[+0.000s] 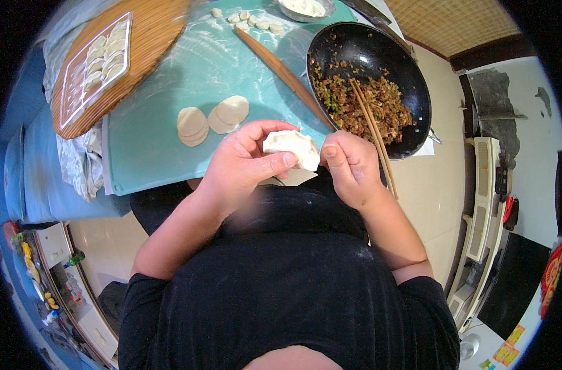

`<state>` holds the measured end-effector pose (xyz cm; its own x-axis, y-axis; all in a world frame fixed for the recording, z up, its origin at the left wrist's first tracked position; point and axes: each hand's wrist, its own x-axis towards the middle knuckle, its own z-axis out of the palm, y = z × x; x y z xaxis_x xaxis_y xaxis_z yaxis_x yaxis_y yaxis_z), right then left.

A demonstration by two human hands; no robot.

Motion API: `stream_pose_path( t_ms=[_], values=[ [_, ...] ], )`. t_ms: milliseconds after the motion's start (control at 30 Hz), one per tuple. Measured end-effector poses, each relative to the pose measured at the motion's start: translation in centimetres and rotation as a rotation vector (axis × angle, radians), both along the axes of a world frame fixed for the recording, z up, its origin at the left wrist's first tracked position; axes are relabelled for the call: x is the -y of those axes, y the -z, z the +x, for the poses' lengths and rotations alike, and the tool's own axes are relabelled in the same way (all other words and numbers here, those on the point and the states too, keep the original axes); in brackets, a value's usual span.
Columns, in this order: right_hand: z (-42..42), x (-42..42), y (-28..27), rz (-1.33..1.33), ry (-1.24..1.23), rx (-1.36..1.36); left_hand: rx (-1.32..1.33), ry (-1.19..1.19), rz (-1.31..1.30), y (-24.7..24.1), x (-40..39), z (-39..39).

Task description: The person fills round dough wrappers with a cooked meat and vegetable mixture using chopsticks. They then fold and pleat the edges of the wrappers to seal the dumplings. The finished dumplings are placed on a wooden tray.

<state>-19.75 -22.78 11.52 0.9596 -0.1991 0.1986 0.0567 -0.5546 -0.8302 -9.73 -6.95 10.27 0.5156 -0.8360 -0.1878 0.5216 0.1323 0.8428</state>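
Observation:
A pleated white dumpling (pixel 296 144) rests in my left hand (pixel 239 159), pinched between the thumb and the fingers beneath it. Just off its right end is my right hand (pixel 355 169), fingers curled in and thumb laid against them. Nothing shows inside that hand, and I cannot tell whether its fingertips touch the dough. Beyond my left hand, round dough wrappers lie in two overlapping groups, one at left (pixel 192 124) and one nearer the middle (pixel 234 110). A black wok (pixel 364 46) of chopped filling (pixel 355 106) stands beyond my right hand, with wooden chopsticks (pixel 373 129) slanting over its near rim.
A tapered wooden rolling pin (pixel 281 69) lies on the floured teal mat (pixel 147 157), against the wok. Small dough pieces (pixel 262 24) and a bowl of flour (pixel 306 7) are at the far side. At left, a clear tray (pixel 70 113) of dumplings sits on a round slatted board (pixel 156 41).

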Motion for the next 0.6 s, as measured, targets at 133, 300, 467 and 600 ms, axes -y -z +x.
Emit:
stream_pose_path(
  t_ms=[133,300,467,600],
  values=[
    [0.0,-0.5,0.1,-0.111,0.005,-0.031,0.009,-0.052,0.013,0.3,0.2,-0.2],
    [0.6,-1.2,-0.3,-0.202,-0.023,0.012,0.312,-0.030,0.099,0.0,-0.5,0.2],
    [-0.2,-0.6,0.5,0.073,-0.019,-0.062,0.537,-0.044,0.171,-0.5,-2.6,3.1],
    [0.0,-1.0,1.1,0.234,0.039,-0.144,0.445,-0.300,0.186,-2.2,-7.0,7.9]
  ],
)
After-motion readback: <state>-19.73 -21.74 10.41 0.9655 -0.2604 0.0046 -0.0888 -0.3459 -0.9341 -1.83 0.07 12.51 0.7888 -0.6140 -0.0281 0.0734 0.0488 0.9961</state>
